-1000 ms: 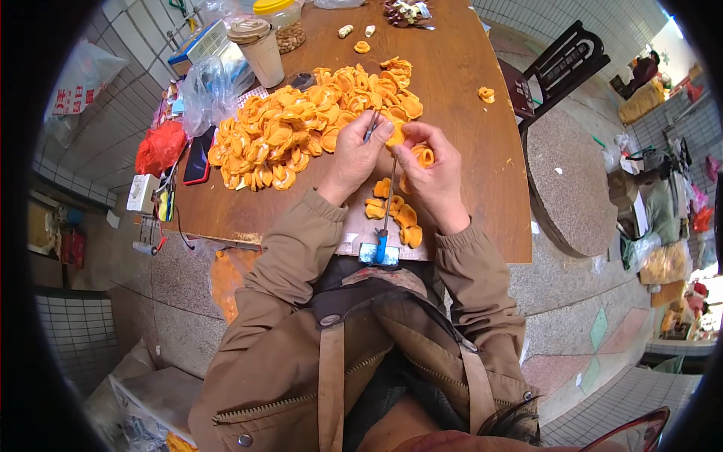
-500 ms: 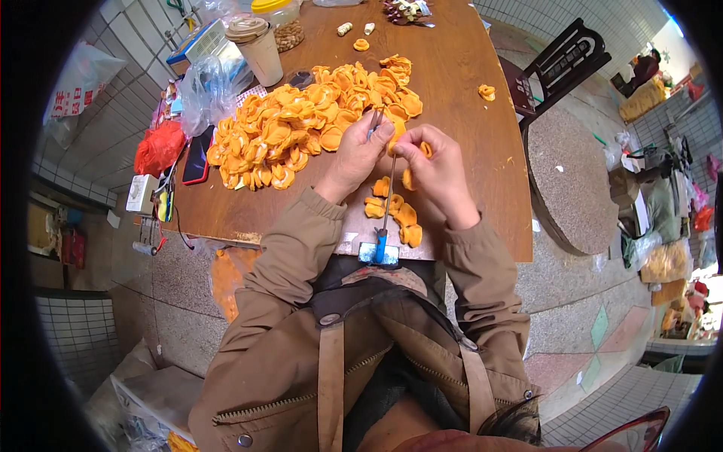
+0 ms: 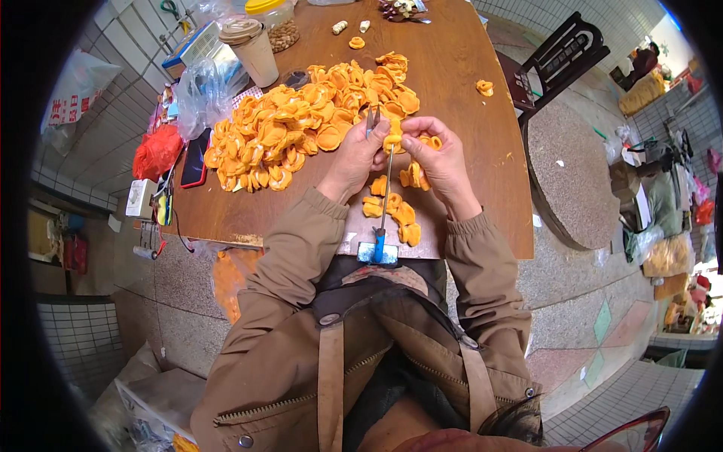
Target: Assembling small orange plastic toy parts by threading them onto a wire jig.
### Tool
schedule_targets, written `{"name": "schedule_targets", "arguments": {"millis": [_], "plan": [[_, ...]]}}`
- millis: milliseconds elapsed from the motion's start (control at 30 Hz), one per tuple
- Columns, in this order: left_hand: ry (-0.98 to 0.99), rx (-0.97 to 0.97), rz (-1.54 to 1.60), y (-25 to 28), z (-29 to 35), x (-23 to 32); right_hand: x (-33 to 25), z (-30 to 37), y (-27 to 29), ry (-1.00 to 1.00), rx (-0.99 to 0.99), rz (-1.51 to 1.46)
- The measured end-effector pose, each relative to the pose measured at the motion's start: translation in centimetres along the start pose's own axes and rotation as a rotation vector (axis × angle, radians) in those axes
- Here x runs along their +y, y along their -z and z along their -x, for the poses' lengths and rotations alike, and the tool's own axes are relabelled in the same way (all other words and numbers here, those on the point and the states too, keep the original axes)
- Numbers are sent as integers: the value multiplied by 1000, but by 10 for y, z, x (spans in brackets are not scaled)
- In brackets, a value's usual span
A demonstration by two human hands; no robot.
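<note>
My left hand (image 3: 352, 157) is closed round a small metal tool with two pointed blades (image 3: 372, 120), perhaps scissors or snips. Its fingers also reach the upper end of a thin metal rod (image 3: 387, 184) rising from a blue holder (image 3: 379, 251) at the table's front edge. An orange petal-like piece (image 3: 393, 140) sits at the rod's top. My right hand (image 3: 443, 160) pinches at this piece, thumb against it. More orange pieces (image 3: 414, 176) hang beside and below the right fingers. Several small curled orange pieces (image 3: 405, 213) lie around the rod.
A large heap of orange petal-like pieces (image 3: 271, 135) covers the table's left middle. Behind it stand a lidded cup (image 3: 252, 56) and a yellow-lidded jar (image 3: 282, 30). A phone (image 3: 196, 160) and a red bag (image 3: 157, 151) lie left. A dark chair (image 3: 553, 64) stands right.
My right hand has shifted slightly down and its fingers have opened out a little, exposing the orange piece on the rod's top. The left hand keeps the bladed tool, nearly in place.
</note>
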State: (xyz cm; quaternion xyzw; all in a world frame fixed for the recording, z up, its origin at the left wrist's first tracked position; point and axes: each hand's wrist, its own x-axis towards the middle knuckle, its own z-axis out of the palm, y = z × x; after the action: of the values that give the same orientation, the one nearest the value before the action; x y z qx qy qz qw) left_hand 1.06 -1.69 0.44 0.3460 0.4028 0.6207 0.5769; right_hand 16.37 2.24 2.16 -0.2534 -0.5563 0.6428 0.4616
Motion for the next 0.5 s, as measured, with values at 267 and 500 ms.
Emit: {"name": "schedule_targets", "arguments": {"millis": [267, 500], "plan": [[-50, 21, -56, -14, 0, 7, 10, 1, -8, -41, 104, -128], [-158, 94, -106, -17, -20, 9, 17, -15, 14, -110, 200, -296]]}}
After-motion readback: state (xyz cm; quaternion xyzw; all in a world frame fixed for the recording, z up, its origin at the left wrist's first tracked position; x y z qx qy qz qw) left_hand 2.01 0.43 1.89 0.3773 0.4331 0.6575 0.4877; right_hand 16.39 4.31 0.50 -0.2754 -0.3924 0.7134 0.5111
